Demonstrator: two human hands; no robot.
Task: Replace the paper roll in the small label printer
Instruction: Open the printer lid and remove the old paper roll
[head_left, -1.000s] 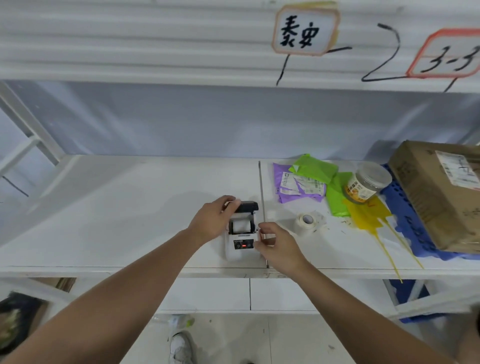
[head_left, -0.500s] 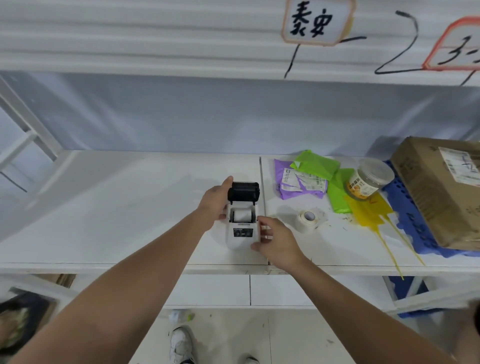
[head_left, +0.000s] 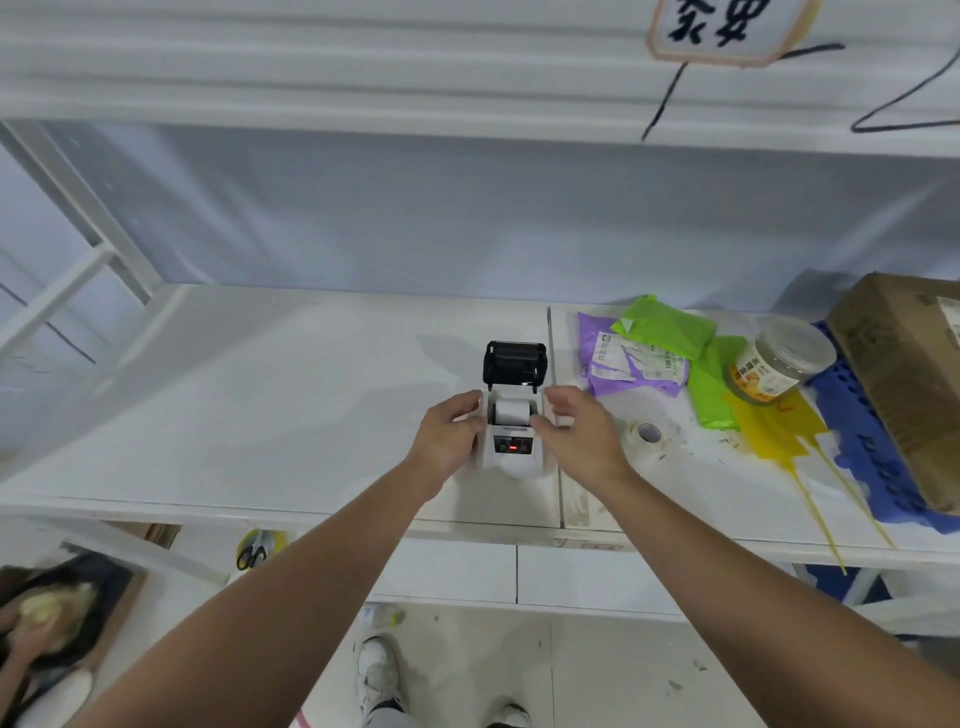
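A small white label printer (head_left: 511, 457) stands on the white shelf (head_left: 260, 415) with its black lid (head_left: 514, 362) flipped up and back. A white paper roll (head_left: 511, 410) lies in the open bay. My left hand (head_left: 447, 439) grips the printer's left side. My right hand (head_left: 576, 434) is at the printer's right side, thumb at the edge of the bay beside the roll, fingers curled. A second white roll (head_left: 644, 435) lies on the shelf to the right of my right hand.
Purple (head_left: 623, 364) and green mailer bags (head_left: 670, 327), a clear jar (head_left: 779, 366), a yellow bag (head_left: 774, 426), a blue sheet (head_left: 857, 441) and a cardboard box (head_left: 914, 384) crowd the shelf's right side. Another shelf hangs overhead. Scissors (head_left: 252, 553) lie below.
The lid swung fully up and back. My left hand slid from the lid down to the printer's left side. My right hand moved from the front panel up to the bay's right edge.
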